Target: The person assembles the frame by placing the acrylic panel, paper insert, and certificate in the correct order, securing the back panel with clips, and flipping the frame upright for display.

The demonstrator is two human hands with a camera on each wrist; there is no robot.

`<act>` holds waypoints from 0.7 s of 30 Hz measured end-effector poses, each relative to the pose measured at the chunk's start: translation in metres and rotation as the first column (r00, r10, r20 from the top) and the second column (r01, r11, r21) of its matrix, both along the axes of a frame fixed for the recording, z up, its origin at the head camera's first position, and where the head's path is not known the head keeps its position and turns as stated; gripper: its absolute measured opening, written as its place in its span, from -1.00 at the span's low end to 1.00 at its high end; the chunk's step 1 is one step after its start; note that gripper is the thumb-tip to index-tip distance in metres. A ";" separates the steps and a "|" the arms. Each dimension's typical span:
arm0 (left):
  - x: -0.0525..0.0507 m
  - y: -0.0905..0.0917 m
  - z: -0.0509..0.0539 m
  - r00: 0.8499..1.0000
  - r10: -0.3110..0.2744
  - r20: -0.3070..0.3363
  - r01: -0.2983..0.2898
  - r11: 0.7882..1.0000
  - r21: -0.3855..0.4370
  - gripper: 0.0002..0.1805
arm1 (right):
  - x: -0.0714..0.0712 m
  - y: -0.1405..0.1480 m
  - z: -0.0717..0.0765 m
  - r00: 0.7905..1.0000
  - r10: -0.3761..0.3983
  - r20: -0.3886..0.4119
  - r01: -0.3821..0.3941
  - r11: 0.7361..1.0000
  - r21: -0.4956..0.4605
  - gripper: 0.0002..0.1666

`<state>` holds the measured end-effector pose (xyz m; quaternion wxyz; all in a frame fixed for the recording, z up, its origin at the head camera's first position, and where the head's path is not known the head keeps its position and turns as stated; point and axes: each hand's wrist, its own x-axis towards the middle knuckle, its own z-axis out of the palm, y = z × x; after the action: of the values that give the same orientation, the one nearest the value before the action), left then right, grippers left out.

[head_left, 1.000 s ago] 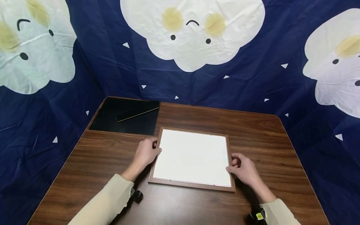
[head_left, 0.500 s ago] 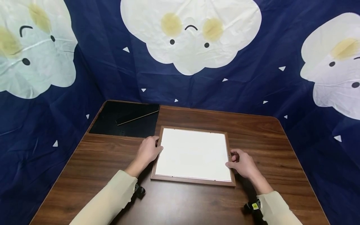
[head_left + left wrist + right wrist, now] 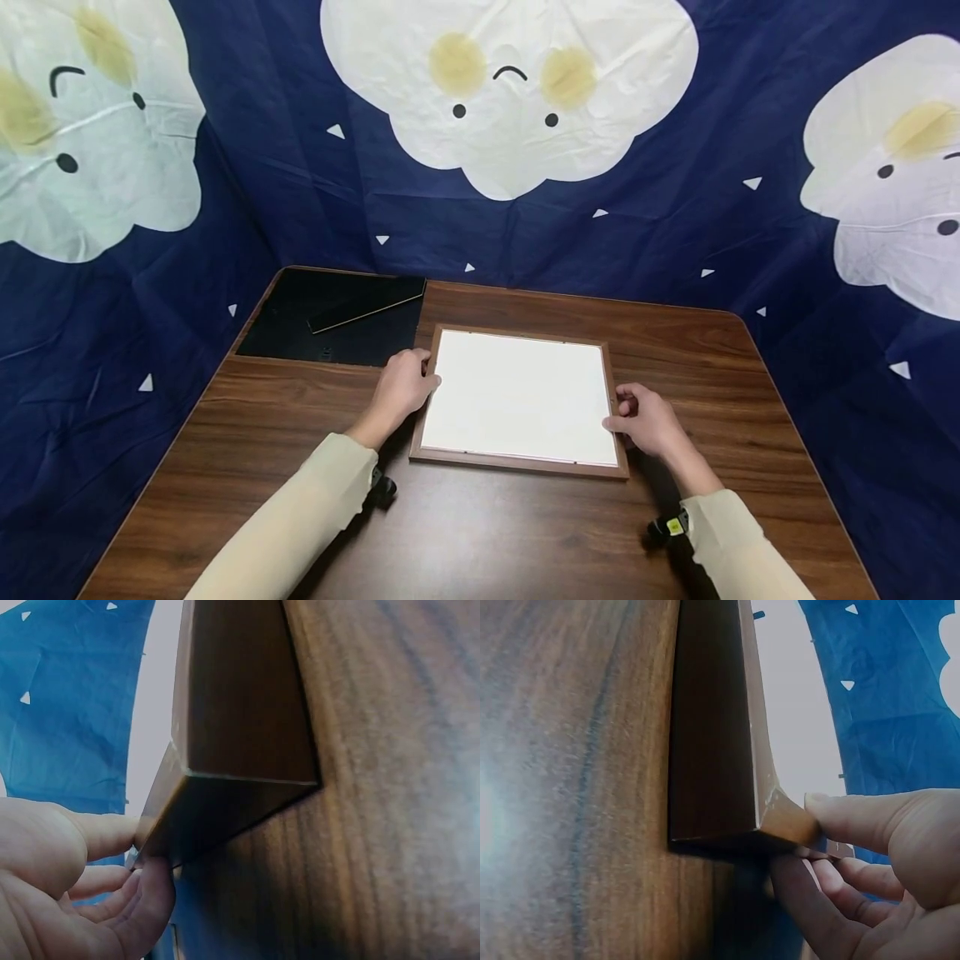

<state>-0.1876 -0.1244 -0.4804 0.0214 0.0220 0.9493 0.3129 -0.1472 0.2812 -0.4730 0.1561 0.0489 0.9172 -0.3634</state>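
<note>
A brown wooden picture frame [image 3: 517, 464] lies flat near the middle of the table, with a white panel [image 3: 517, 396] inside it. Small dark tabs show along its inner edges. My left hand [image 3: 405, 383] grips the left side, its thumb on top and the other fingers against the outer edge. On the opposite side, my right hand [image 3: 648, 421] holds the frame in the same manner. Both wrist views show the thick side of the frame close against the tabletop; the right thumb [image 3: 855, 817] presses near the panel's edge.
A black flat board [image 3: 262, 329] lies at the table's back left corner, bearing a black strip [image 3: 360, 312] with a gold edge. Dark blue cloth [image 3: 510, 237] with white clouds hangs behind and beside the wooden table [image 3: 495, 533].
The picture frame has moved away from me toward the back of the table, both hands moving along with it and keeping their hold. The black board and strip stay put.
</note>
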 end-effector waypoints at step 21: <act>-0.013 -0.034 0.010 0.996 -0.093 0.013 0.091 0.991 0.096 -0.67 | -0.032 -0.047 0.030 0.969 0.187 -0.160 -0.140 0.954 0.265 -0.13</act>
<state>-0.2011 -0.1586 -0.4706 0.0433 0.0640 0.9309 0.3569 -0.1788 0.2346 -0.4433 0.0930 -0.0417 0.9672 -0.2328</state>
